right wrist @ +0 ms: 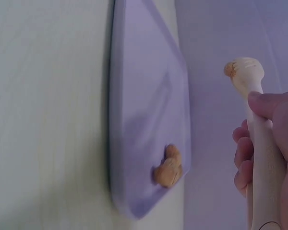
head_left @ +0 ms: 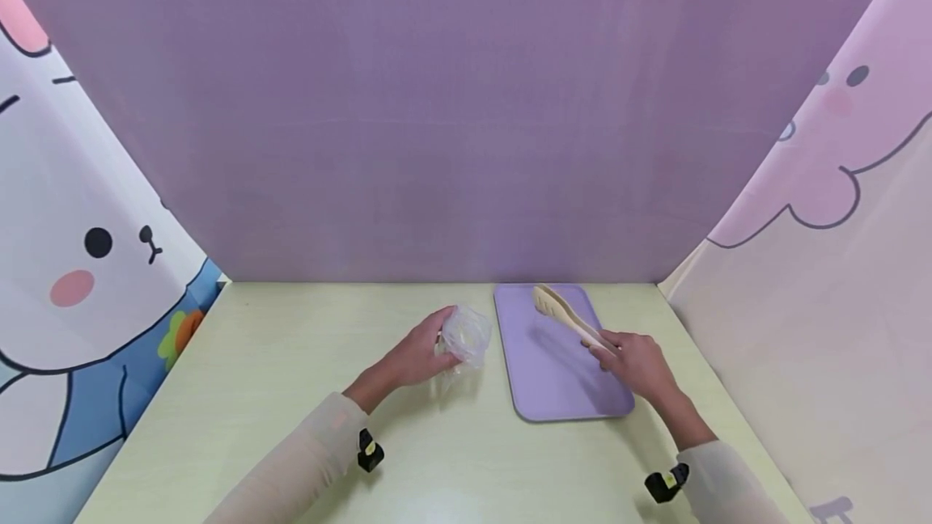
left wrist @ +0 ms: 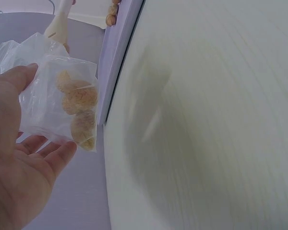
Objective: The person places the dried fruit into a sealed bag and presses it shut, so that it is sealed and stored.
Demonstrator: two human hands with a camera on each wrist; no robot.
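The left hand (head_left: pixel 422 354) grasps a clear bag (head_left: pixel 469 335), thumb on one side and fingers on the other. The bag is just beyond these fingers, held off the table (head_left: pixel 451 459). Through its film, the bagged nuts (left wrist: pixel 81 103), tan and lumpy, show at the bottom, lower than the fingertips. The right hand (head_left: pixel 639 366) grips the tongs (head_left: pixel 564 315), its thumb on one arm and its fingers curled against the other. The tongs reach away from the right fingers and toward the left, their tips above the far part of the tray (head_left: pixel 535 386). A brown lump, the held nut (right wrist: pixel 229 69), sticks out between those tips.

The purple tray lies flat on the table, below the right fingers and to the right of the left ones, apart from the bag. The tray nuts (right wrist: pixel 168 170), a small brown cluster, rest on it, lower than the right fingers; their exact number is hard to tell. Behind both wrists sit black cameras (head_left: pixel 370 451) at pale sleeves (head_left: pixel 306 455). Well beyond the fingers stands a purple cloth (head_left: pixel 437 103), with cartoon panels (head_left: pixel 95 306) on either side.
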